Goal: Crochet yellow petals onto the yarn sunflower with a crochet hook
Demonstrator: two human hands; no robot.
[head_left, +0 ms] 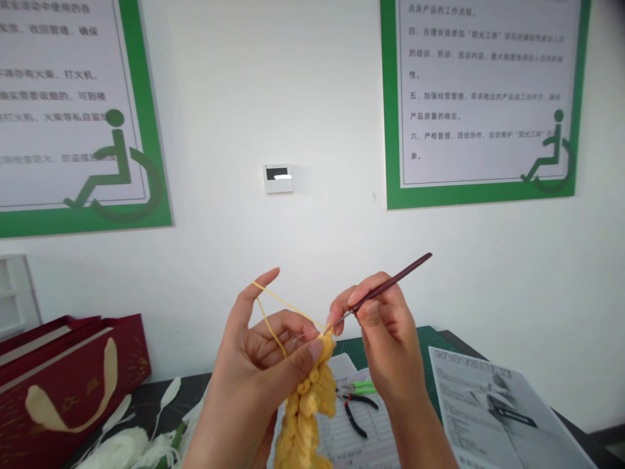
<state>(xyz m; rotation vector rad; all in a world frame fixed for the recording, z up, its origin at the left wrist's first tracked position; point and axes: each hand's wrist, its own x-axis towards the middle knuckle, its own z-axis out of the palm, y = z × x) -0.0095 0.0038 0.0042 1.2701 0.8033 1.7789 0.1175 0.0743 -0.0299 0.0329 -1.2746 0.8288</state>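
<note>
A thick, textured strip of yellow crocheted yarn (pixel 297 433) hangs at six o'clock in the view; it looks light, soft and floppy, best pinched at its top edge, where loops could snag or slip. Clock directions now run from this strip. At ten o'clock, the left hand (pixel 254 378) pinches the top between thumb and fingers, its index finger raised with a thin yellow strand (pixel 286 303) over it. At two, the right hand (pixel 390 332) grips a slim maroon-handled metal crochet hook (pixel 403 273), its tip at the top stitches. The strand spans the gap between the hands, leaving little free room there. At three, black-handled pliers (pixel 355 422) lie near the strip's free edge, with a black-and-white printed sheet (pixel 459 404) farther out. A dark red paper bag (pixel 131 345) stands toward nine; white yarn (pixel 120 448) lies toward eight.
</note>
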